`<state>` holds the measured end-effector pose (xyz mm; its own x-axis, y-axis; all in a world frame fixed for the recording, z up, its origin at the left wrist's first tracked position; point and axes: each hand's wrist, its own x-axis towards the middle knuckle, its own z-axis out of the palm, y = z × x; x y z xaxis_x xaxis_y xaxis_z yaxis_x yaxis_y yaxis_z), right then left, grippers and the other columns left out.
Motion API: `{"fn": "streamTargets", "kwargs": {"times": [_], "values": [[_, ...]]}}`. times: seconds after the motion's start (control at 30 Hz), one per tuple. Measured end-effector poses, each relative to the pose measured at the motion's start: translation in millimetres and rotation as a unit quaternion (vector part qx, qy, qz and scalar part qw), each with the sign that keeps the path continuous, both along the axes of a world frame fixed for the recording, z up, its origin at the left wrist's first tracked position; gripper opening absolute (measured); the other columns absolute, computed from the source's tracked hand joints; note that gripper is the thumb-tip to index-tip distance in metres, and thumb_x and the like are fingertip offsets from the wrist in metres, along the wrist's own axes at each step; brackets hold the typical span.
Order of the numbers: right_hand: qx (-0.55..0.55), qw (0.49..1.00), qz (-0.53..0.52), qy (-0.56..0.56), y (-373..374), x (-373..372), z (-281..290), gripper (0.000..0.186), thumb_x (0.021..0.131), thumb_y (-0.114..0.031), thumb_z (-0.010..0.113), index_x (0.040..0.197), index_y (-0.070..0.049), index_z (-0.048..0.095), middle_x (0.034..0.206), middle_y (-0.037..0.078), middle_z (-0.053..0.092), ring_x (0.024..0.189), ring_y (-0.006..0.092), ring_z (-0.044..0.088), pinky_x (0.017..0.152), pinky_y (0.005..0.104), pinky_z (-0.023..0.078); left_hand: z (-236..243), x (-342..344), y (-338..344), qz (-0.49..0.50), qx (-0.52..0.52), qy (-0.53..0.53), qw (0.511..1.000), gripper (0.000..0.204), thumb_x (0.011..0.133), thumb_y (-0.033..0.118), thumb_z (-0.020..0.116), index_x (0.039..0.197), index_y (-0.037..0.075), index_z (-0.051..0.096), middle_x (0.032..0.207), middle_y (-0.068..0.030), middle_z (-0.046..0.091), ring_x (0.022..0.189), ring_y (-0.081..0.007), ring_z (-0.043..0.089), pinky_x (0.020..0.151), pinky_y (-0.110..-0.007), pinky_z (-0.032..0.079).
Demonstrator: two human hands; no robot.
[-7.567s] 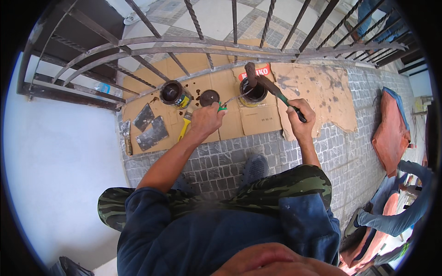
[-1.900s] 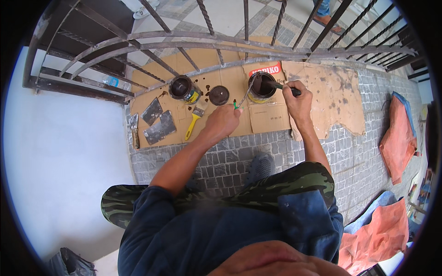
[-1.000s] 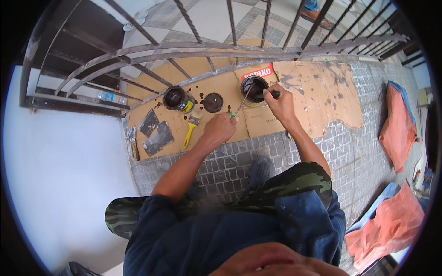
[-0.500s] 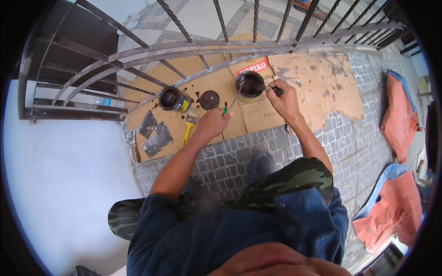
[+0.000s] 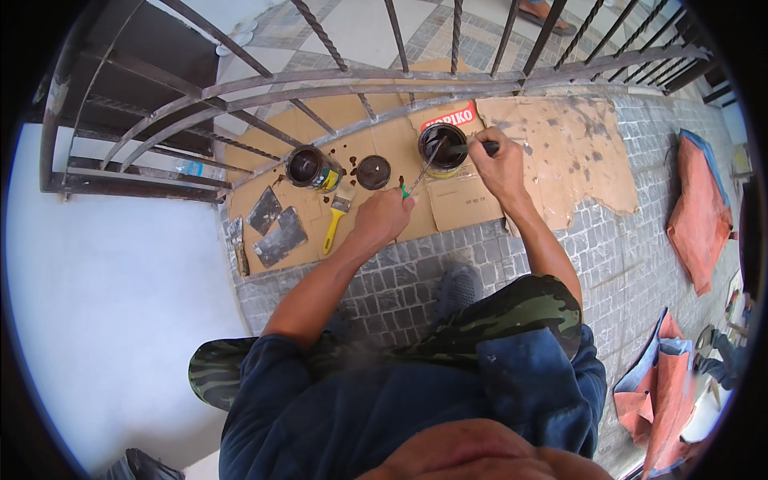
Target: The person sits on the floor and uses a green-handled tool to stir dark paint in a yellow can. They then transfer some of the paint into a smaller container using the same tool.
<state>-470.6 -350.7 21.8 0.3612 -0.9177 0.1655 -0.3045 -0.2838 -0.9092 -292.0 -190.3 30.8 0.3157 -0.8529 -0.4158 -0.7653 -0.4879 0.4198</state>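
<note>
My left hand (image 5: pixel 386 214) is closed round the green handle of a thin metal tool (image 5: pixel 424 172), whose shaft reaches into an open can of dark brown paint (image 5: pixel 438 164). My right hand (image 5: pixel 494 168) grips a dark-handled brush (image 5: pixel 482 149), its head down inside that can. Left of them stand a second open can (image 5: pixel 306 170) and a round lid (image 5: pixel 374 172) coated in brown. A yellow-handled brush (image 5: pixel 334 225), two stained metal plates (image 5: pixel 280 236) and a scraper (image 5: pixel 239 248) lie on spotted cardboard (image 5: pixel 568 168).
An iron railing (image 5: pixel 344 78) crosses behind the cardboard. A white wall (image 5: pixel 120 288) is at left, with a plastic bottle (image 5: pixel 190 166) by the rail. Orange-blue tarps (image 5: pixel 694 224) lie right on grey pavers. Another person's foot (image 5: pixel 546 20) is beyond the railing; someone's legs (image 5: pixel 720 360) are at lower right.
The raised brush from the earliest frame is now down in the can. The lower tarp is more bunched than half a second ago, and another person's legs have appeared beside it.
</note>
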Motion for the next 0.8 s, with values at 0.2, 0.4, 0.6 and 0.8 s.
{"fn": "streamTargets", "kwargs": {"times": [0.2, 0.4, 0.6, 0.8], "values": [[-0.046, 0.999, 0.0, 0.018, 2.8, -3.3, -13.7, 0.023, 0.09, -0.024, 0.07, 0.087, -0.001, 0.069, 0.068, 0.013, 0.066, 0.061, 0.02, 0.063, 0.06, 0.0341, 0.05, -14.1, 8.4, -10.4, 0.015, -0.011, -0.004, 1.0, 0.049, 0.099, 0.041, 0.055, 0.092, -0.006, 0.068, 0.087, -0.03, 0.069, 0.088, -0.0464, 0.069, 0.08, -0.055, 0.052], [-0.09, 0.992, 0.019, 0.089, -3.4, 3.4, -15.4, 0.021, 0.089, -0.023, 0.071, 0.086, -0.002, 0.069, 0.069, 0.016, 0.067, 0.064, 0.0273, 0.067, 0.061, 0.0385, 0.051, -12.9, 16.2, -31.6, -0.006, 0.01, 0.014, 1.0, 0.052, 0.099, 0.04, 0.055, 0.085, -0.008, 0.067, 0.073, -0.0249, 0.069, 0.078, -0.0405, 0.072, 0.079, -0.051, 0.054], [-0.182, 0.931, 0.19, 0.252, -28.5, 27.1, -22.8, 0.022, 0.087, -0.026, 0.069, 0.087, -0.004, 0.066, 0.081, 0.019, 0.07, 0.08, 0.0386, 0.069, 0.071, 0.0468, 0.054, -6.1, 22.1, -37.6, -0.005, 0.062, 0.045, 0.997, 0.05, 0.099, 0.036, 0.054, 0.085, -0.009, 0.067, 0.068, -0.0233, 0.069, 0.063, -0.0353, 0.072, 0.073, -0.047, 0.056], [-0.068, 0.965, 0.201, 0.156, -31.2, 26.6, -19.5, 0.023, 0.089, -0.025, 0.071, 0.091, -0.003, 0.07, 0.082, 0.019, 0.07, 0.078, 0.0346, 0.07, 0.069, 0.0431, 0.054, -2.4, 31.4, -54.5, -0.031, 0.095, 0.052, 0.994, 0.048, 0.098, 0.031, 0.053, 0.089, -0.014, 0.067, 0.071, -0.0264, 0.069, 0.064, -0.0351, 0.072, 0.071, -0.046, 0.057]]}}
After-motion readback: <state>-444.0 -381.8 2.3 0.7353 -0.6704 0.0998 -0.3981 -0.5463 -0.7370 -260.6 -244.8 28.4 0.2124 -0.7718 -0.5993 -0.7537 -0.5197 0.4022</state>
